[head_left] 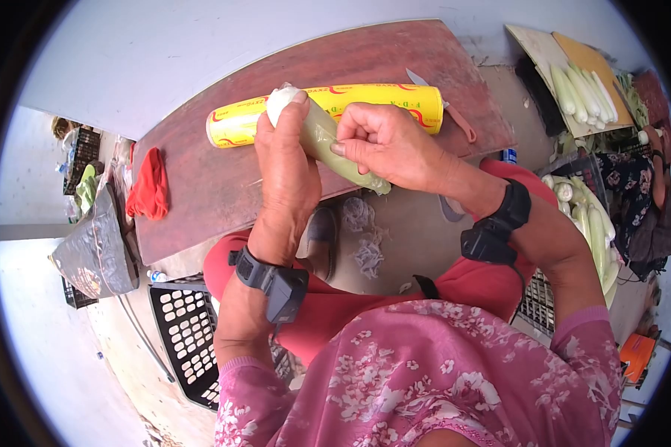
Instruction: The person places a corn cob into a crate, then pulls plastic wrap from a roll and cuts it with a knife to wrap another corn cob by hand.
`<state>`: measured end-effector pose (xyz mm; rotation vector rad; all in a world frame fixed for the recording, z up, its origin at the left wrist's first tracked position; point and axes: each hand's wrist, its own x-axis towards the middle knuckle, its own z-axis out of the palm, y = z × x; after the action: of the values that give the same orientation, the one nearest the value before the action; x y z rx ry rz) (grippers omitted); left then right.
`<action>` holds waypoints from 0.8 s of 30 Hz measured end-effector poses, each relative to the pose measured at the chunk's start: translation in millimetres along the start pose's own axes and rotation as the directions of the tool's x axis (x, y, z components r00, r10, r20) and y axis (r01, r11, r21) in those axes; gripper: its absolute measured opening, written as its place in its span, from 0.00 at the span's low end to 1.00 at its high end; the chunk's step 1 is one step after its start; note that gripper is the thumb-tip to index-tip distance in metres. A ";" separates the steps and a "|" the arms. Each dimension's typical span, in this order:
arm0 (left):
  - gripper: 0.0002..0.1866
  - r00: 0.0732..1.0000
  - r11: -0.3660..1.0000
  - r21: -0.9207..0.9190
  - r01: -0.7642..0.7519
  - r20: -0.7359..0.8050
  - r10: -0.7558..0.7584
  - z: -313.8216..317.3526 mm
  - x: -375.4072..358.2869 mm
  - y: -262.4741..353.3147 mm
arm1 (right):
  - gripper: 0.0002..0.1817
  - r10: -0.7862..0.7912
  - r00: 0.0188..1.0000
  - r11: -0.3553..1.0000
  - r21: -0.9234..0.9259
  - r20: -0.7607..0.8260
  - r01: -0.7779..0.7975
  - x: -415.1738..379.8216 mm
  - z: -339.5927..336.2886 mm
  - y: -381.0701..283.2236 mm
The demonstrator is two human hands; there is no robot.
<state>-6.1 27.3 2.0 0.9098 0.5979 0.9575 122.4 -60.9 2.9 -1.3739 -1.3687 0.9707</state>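
Note:
A pale green, long vegetable (322, 140) with a white end slants over the near edge of the dark red table (216, 201). My left hand (287, 156) is wrapped round its upper part. Clear film seems to cover it. At its right side my right hand (384, 145) has thumb and fingertips pinched together; what lies between them is too small to make out. Behind both hands a yellow roll with red print (235, 123) lies across the table. A knife (458, 119) with a reddish handle rests just right of the roll.
A red cloth (149, 186) lies at the table's left end. Below it stands a black crate (186, 335). White vegetables (585, 93) lie on a board at the upper right, with more (593, 223) below. A person's arm (657, 167) shows at far right. Scraps (368, 253) litter the floor.

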 end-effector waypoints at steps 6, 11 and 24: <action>0.17 0.999 0.995 -0.087 0.049 0.010 -0.048 -7.6 2.5 -0.2 | 0.05 -0.189 0.980 0.982 0.019 -0.069 0.190 -4.8 3.8 0.5; 0.17 0.995 0.979 -0.178 0.103 0.024 -0.100 -7.3 1.5 0.2 | 0.05 -0.289 0.951 0.957 -0.072 -0.110 0.282 -8.6 3.0 -1.9; 0.20 0.996 0.996 -0.054 0.078 -0.040 -0.080 -5.6 3.7 -1.0 | 0.06 -0.031 0.995 0.999 -0.028 -0.096 0.028 -3.3 -4.9 -0.8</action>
<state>-8.2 32.5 -1.8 0.8159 0.6372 0.9184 126.7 -64.7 4.6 -1.3988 -1.3302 0.8587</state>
